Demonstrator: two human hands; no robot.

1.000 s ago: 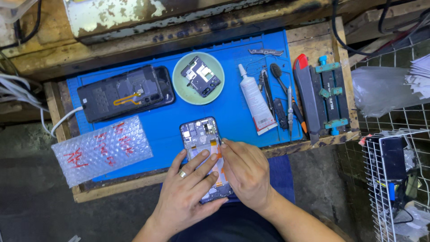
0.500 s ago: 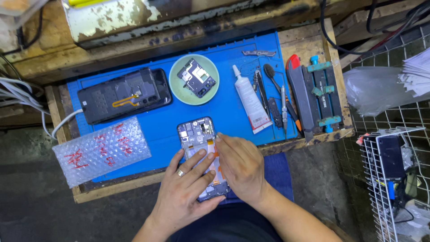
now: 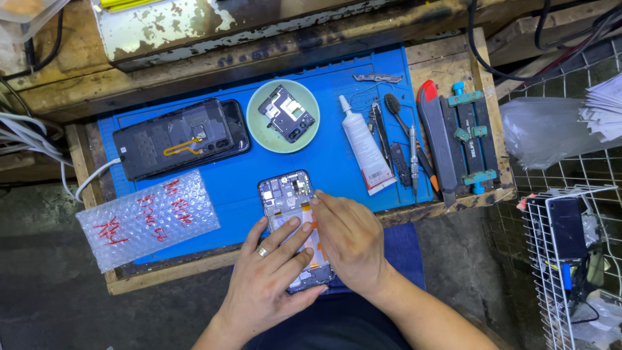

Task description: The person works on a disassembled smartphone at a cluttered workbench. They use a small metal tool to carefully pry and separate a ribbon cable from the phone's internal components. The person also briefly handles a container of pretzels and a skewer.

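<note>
Blue mat (image 3: 337, 162) helps: left hand (image 3: 269, 275) steadies the opened phone (image 3: 293, 214), right hand (image 3: 350, 240) presses flat, fingers spread; I'd press evenly, gently.

Bare blue mat (image 3: 337, 168) lay open just beyond the hands; the green dish (image 3: 283, 116) stood farther ahead, the bubble-wrap bag (image 3: 148, 219) blocked the left, the glue tube (image 3: 363, 152) the right.

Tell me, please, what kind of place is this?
Most likely a phone repair bench. Both hands press on an opened phone over a blue mat; a glue tube and small tools lie beside it.
</note>
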